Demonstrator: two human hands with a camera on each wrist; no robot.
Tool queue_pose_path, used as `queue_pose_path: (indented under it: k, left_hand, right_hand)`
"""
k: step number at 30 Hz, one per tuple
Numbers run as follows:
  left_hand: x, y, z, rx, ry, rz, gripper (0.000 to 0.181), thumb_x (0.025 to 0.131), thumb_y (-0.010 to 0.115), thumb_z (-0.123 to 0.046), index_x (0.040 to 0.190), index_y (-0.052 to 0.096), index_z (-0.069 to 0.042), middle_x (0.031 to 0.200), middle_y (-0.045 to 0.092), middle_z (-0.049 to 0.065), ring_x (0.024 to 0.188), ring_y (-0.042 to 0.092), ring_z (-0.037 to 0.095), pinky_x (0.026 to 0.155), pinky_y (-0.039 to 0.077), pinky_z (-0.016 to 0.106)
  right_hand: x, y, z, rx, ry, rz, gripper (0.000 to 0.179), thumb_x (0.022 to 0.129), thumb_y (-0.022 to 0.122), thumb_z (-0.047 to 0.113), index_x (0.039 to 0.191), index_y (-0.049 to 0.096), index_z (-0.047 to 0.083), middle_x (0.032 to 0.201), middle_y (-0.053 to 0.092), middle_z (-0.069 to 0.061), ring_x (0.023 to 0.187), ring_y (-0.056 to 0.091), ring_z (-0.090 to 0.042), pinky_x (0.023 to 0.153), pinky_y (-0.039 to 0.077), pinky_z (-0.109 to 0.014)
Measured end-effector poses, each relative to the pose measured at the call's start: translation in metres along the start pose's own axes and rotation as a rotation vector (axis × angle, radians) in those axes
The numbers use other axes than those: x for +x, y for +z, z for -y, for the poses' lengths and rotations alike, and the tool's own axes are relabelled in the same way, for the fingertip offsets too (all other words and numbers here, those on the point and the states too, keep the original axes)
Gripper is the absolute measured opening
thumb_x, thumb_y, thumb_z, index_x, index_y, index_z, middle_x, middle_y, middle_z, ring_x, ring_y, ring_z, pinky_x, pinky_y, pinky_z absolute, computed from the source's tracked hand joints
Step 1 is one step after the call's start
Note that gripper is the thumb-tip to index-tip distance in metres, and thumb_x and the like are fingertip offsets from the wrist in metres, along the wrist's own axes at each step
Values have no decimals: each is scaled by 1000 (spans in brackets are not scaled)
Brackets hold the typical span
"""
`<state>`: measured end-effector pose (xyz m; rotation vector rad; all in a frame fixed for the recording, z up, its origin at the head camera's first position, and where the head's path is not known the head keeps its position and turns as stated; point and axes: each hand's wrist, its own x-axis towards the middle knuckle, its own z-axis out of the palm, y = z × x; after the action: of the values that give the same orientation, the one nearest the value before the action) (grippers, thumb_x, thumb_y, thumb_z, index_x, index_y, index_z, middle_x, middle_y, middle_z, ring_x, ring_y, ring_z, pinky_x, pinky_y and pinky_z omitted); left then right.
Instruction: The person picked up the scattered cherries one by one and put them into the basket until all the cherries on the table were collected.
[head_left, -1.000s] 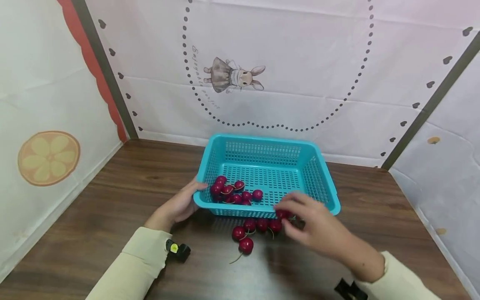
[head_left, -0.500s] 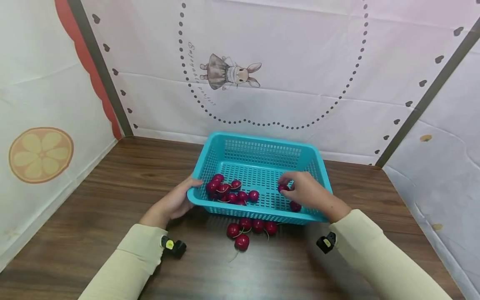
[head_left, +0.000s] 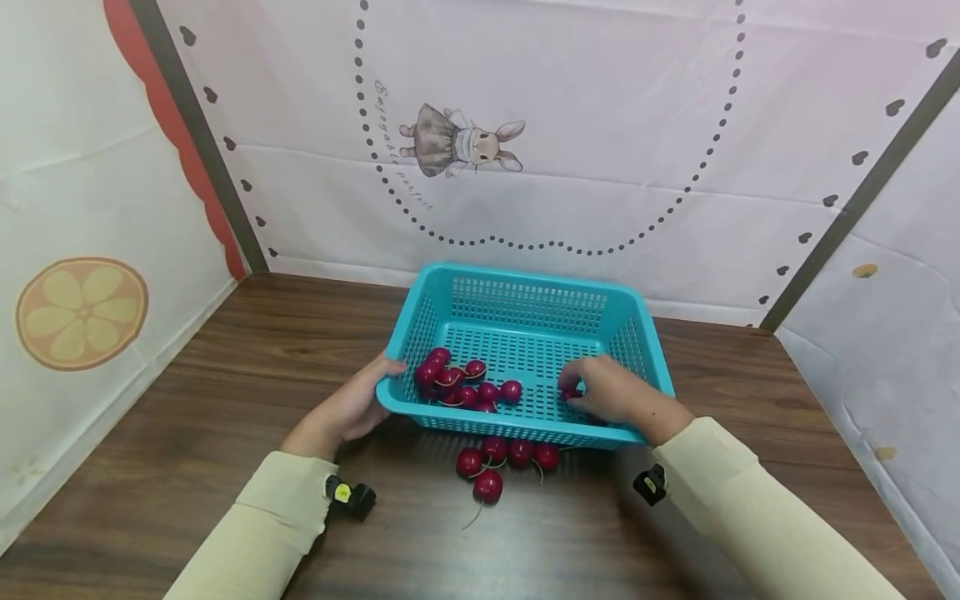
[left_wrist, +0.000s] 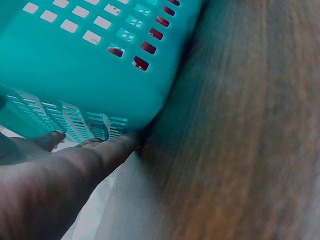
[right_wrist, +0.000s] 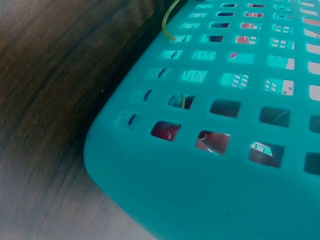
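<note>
A turquoise plastic basket (head_left: 525, 279) with perforated walls stands on the table. My left hand (head_left: 354, 407) holds its left side, thumb over the rim, and in the left wrist view the fingers (left_wrist: 112, 151) lie along the outer wall. My right hand (head_left: 609, 390) is down inside the basket's right part, fingers bent around a red cherry (head_left: 572, 394), mostly covered. A pile of cherries (head_left: 450, 379) lies in the basket's left front corner. The basket wall (right_wrist: 225, 190) hides my right hand from its wrist camera, except glimpses through the holes.
Several cherries with stems (head_left: 488, 486) lie on the brown wood table (head_left: 420, 542) just in front of the basket. A white printed cloth (head_left: 585, 125) rises behind it, with similar cloth panels at the left and right.
My right hand went from the front rim into the basket with a cherry, and has since stayed low there. Another cherry inside is now hidden behind it. The left hand has kept its hold.
</note>
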<state>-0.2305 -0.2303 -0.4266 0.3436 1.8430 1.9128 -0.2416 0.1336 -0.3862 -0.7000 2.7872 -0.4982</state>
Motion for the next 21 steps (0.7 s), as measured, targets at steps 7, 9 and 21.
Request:
queue_pose_path:
  k: [7, 9, 21]
  left_hand:
    - [0, 2, -3, 10, -8, -15, 68, 104, 32, -30, 160, -6, -23, 164, 8, 17, 147, 23, 44, 117, 28, 59]
    - [0, 3, -3, 4, -12, -13, 68, 104, 32, -30, 160, -7, -23, 164, 8, 17, 147, 23, 44, 118, 27, 59]
    - [1, 0, 1, 4, -3, -2, 69, 103, 32, -30, 159, -9, -24, 164, 7, 17, 147, 22, 46, 117, 28, 60]
  right_hand:
    - [2, 1, -1, -5, 5, 10, 25, 91, 72, 13, 116, 72, 7, 107, 73, -5, 96, 65, -18, 96, 56, -44]
    - [2, 1, -1, -7, 14, 13, 26, 91, 73, 14, 116, 73, 8, 108, 73, -5, 96, 65, -19, 96, 56, -44]
    - [4, 3, 0, -15, 56, -78, 28, 94, 67, 28, 113, 74, 9, 104, 74, -7, 88, 65, -17, 91, 58, -46]
